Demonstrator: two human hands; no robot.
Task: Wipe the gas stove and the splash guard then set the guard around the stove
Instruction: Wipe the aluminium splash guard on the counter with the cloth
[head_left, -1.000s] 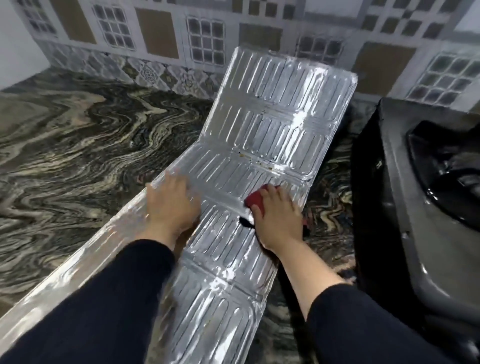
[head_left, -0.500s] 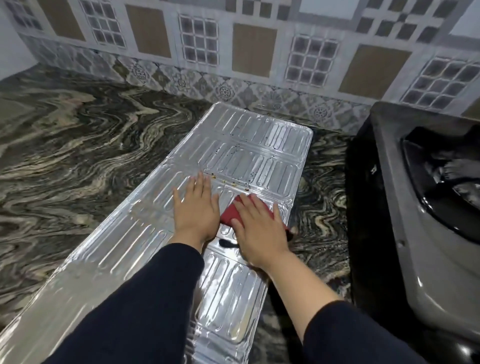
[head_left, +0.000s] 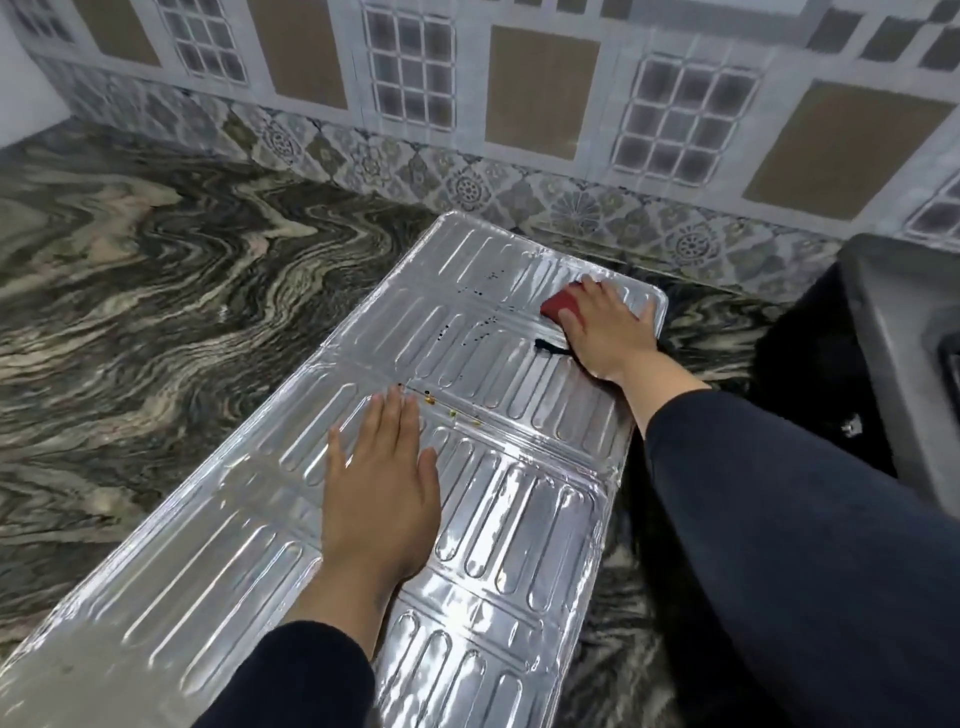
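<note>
The ribbed silver foil splash guard (head_left: 467, 467) lies unfolded and flat on the dark swirl-patterned marble tabletop (head_left: 156, 312), running diagonally from the near left corner toward the patterned tile wall (head_left: 519, 130). Its far edge stops just short of the wall base. The left hand (head_left: 379, 483) rests palm down, fingers spread flat, on the middle panel, gripping nothing. The right hand (head_left: 605, 327) presses a red cloth (head_left: 558, 306) flat against the far panel, close to its far right corner; the grip is a flat-palm press with fingers extended over the cloth. Small dark and yellowish spots (head_left: 452, 410) mark the fold line and far panel. The black and grey gas stove (head_left: 893, 338) stands at the right edge, near the guard's right rim but apart from it. Open tabletop extends widely to the left.
</note>
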